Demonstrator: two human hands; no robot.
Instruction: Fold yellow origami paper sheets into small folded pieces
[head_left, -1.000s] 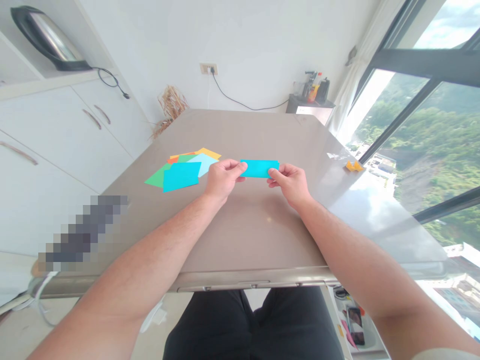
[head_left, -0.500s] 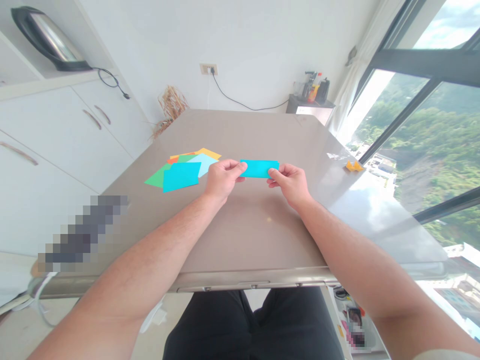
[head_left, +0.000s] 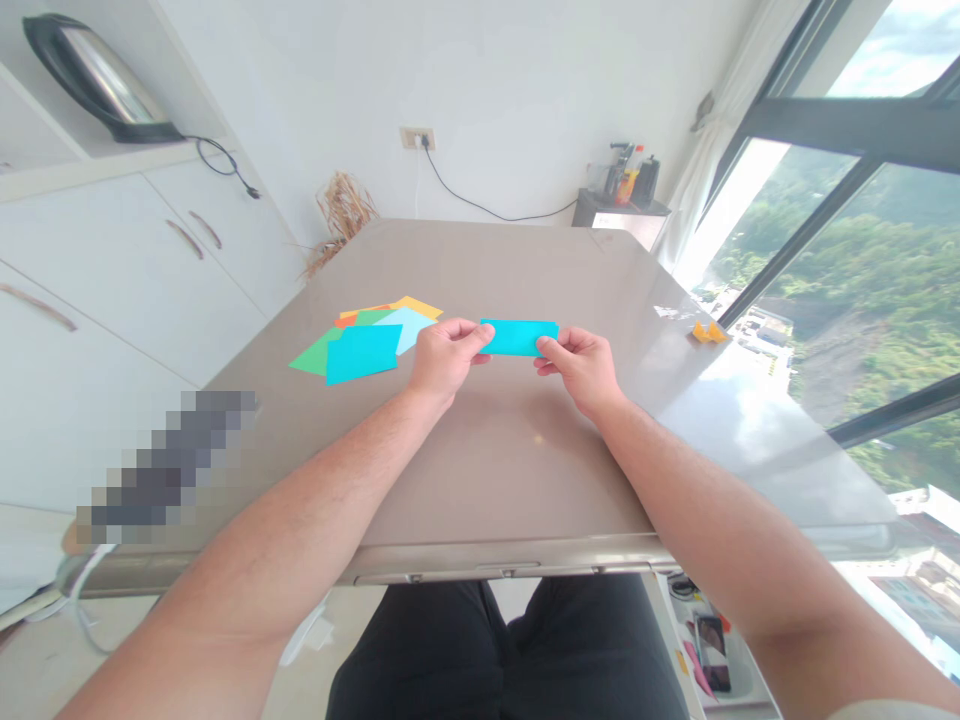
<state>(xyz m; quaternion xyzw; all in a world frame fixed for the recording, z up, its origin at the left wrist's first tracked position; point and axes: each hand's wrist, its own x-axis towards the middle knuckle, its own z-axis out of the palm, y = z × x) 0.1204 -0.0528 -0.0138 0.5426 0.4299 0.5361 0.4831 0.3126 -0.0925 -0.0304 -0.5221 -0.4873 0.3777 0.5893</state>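
A folded sheet of turquoise paper (head_left: 517, 338) is stretched level between my two hands, a narrow rectangle above the table. At its left end my left hand (head_left: 448, 352) pinches it, thumb in front and fingers behind. The right end is gripped the same way by my right hand (head_left: 581, 362). Just left of my left hand lies a fanned pile of coloured sheets: a turquoise sheet (head_left: 364, 354) on top, with green, pale blue, orange and yellow ones under it.
The brown tabletop (head_left: 480, 470) spreads beneath my arms. Small orange folded paper pieces (head_left: 709, 332) sit at its right edge by the window. A pixelated dark object (head_left: 169, 465) lies at the left edge. An open drawer (head_left: 709, 660) holds odds and ends below right.
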